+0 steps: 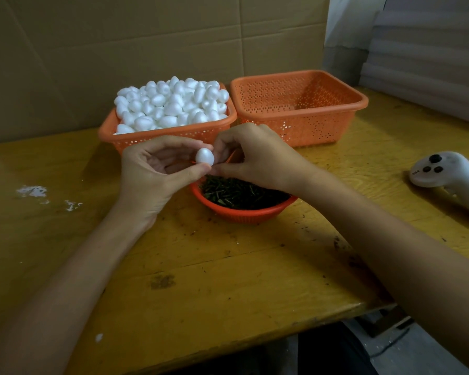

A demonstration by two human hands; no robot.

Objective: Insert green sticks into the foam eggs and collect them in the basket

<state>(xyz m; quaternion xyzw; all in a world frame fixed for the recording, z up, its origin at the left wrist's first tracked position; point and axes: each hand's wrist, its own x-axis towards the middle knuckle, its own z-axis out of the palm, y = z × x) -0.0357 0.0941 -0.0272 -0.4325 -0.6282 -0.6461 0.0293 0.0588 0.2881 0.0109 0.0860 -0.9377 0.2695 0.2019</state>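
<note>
My left hand (157,169) pinches a white foam egg (205,156) between thumb and fingers above the table. My right hand (255,155) meets it from the right, fingertips pinched together against the egg's lower right side; whatever they pinch is hidden. Below both hands sits a round orange bowl (244,211) of green sticks (238,192). Behind it, an orange basket (111,131) is heaped with white foam eggs (171,104). To its right stands a second orange basket (360,100), with nothing visible inside.
A white handheld controller (450,171) lies at the table's right. White foam crumbs (35,191) are scattered on the left. A cardboard wall (119,50) rises behind the baskets. The table's front edge (228,345) runs diagonally near me.
</note>
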